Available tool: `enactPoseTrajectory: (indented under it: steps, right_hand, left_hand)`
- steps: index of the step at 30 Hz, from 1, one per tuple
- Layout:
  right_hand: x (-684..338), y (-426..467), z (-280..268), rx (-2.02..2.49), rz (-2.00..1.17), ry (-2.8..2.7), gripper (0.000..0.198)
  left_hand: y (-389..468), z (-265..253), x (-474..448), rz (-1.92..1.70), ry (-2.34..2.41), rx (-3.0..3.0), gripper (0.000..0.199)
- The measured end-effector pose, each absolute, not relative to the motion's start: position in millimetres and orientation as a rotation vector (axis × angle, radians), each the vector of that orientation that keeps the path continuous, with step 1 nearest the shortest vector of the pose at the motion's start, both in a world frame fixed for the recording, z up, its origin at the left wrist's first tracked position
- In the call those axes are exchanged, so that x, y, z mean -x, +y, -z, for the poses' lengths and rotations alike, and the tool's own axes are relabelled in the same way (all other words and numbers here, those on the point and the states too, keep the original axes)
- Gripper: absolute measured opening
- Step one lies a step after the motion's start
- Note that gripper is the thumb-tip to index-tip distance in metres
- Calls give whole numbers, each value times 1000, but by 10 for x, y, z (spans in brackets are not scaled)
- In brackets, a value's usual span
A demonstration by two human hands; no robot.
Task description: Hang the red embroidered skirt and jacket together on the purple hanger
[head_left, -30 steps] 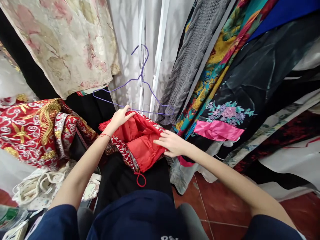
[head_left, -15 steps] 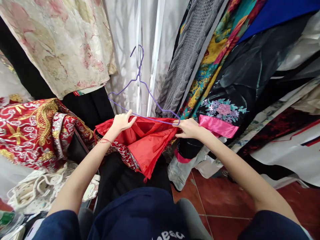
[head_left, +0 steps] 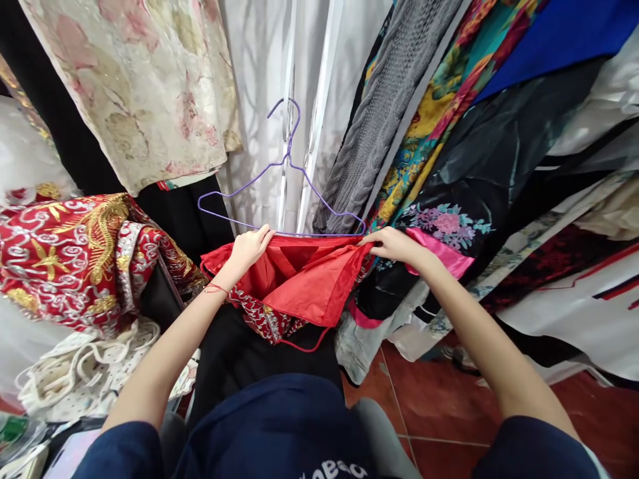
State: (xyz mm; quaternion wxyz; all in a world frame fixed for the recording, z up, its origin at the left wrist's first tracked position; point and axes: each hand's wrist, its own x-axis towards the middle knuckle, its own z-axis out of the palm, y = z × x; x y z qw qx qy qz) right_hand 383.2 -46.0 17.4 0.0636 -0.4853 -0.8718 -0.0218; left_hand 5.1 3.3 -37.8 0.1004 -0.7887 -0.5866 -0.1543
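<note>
A red garment (head_left: 314, 286) with a plain shiny lining and silver-embroidered outside is stretched between both hands over my lap. My left hand (head_left: 253, 246) is closed on its upper edge at the left, close to the bottom bar of a purple wire hanger (head_left: 288, 157). Whether those fingers also touch the hanger I cannot tell. My right hand (head_left: 392, 244) pinches the garment's upper right corner, just below the hanger's right end. The hanger stands upright behind the top edge, hook upward. A thin red cord (head_left: 312, 348) loops down below the lining.
Red and gold embroidered cloth (head_left: 64, 259) lies at the left, above a cream dotted bag (head_left: 54, 379). A floral cream garment (head_left: 150, 86) hangs at the upper left. To the right hang a grey knit (head_left: 384, 106) and a black garment with pink trim (head_left: 449, 219).
The hanger has swung more level, and its right end is now clear of my right fingers. My right hand has shifted slightly right on the garment. The lining's lower corner has folded up, showing the cord.
</note>
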Motion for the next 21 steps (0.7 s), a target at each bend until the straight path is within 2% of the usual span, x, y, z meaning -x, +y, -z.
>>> enactPoseTrajectory:
  steps: [9, 12, 16, 21]
  right_hand:
    - [-3917, -277, -170, 1297, -265, -2439, 25]
    - [-3917, -223, -252, 1221, -363, -2358, 29]
    - [-3771, -67, -440, 1158, -290, -2247, 31]
    - [-3349, 176, -555, 1085, -138, -2074, 23]
  left_hand:
    - [12, 398, 6, 530, -1718, 2344, 41]
    - [-12, 367, 2, 504, -1715, 2327, 42]
    - [-72, 337, -50, 453, -1726, 2292, 46]
    - [-146, 318, -120, 456, -1762, 2277, 50]
